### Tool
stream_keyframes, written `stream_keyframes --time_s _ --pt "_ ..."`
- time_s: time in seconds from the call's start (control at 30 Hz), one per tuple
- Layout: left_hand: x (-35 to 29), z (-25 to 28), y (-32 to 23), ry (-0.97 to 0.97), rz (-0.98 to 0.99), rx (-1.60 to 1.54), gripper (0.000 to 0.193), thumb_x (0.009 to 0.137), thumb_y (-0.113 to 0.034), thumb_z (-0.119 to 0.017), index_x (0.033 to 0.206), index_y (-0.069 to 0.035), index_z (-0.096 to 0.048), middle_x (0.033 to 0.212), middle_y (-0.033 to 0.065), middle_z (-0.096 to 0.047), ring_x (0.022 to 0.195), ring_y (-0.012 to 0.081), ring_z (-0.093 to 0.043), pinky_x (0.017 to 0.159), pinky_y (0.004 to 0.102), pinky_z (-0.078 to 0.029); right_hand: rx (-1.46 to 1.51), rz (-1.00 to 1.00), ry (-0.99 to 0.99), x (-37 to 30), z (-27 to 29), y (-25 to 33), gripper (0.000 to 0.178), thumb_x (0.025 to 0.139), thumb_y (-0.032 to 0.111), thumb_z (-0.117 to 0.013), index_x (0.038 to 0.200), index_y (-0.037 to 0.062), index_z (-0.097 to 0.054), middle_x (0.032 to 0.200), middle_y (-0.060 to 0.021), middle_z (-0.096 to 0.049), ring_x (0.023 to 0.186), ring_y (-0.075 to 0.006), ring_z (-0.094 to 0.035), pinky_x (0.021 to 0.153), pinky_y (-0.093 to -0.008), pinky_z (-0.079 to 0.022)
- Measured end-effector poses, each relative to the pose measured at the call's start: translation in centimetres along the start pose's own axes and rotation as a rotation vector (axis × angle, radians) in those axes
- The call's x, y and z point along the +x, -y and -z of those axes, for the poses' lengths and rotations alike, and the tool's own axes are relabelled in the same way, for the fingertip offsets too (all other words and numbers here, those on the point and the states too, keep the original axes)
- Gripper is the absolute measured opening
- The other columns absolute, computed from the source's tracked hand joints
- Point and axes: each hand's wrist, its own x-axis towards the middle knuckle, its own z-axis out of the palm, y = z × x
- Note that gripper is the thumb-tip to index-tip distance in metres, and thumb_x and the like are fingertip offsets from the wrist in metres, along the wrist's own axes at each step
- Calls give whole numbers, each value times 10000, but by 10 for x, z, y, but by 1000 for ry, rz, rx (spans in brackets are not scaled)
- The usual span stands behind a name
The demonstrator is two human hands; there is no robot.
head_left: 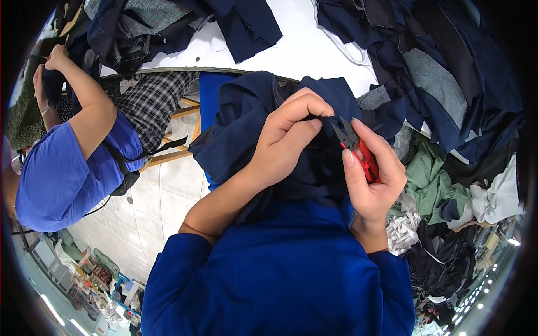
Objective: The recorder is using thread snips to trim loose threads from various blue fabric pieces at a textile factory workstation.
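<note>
Navy cloth [235,120] lies bunched between the wearer's torso and the white table [302,36]. The left hand [288,137] pinches its edge between thumb and forefinger, likely keeping it steady; the right hand [375,187] has its fingers wrapped around red-handled snips [367,161], blades parted close by. Dark garments [246,28] heap the table; beyond the tiled floor [168,207], a co-worker [67,162] stands left.

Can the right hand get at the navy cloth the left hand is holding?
Likely yes: the right hand holds red-handled snips, blades toward the navy cloth in the left hand, and nothing visible stands between.
</note>
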Motion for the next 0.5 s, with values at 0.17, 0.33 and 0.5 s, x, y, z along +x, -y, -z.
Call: stream_keyframes --time_s 0.17,0.33,0.5 --pt "-1 -5 -1 -12 17 -18 159 791 30 -439 891 20 -562 884 52 -509 801 114 -468 714 222 -361 -5 27 -64 -2 -6 -2 359 705 -27 -666 1061 -41 -622 655 -59 -538 560 -101 -482 532 -199 -381" --pt "-3 -4 0 52 17 -17 157 762 38 -430 848 21 -560 865 48 -507 785 118 -468 692 227 -364 58 -229 -77 -10 -10 -4 348 866 52 -564 1197 -55 -534 1067 -83 -605 898 -92 -545 823 -197 -411" --pt "-8 -12 2 39 133 -270 174 761 23 -402 838 22 -558 846 36 -498 794 110 -475 727 218 -361 255 -190 -212 0 -7 -16 333 867 13 -532 1192 -62 -535 1044 -81 -608 890 -82 -555 816 -185 -406"
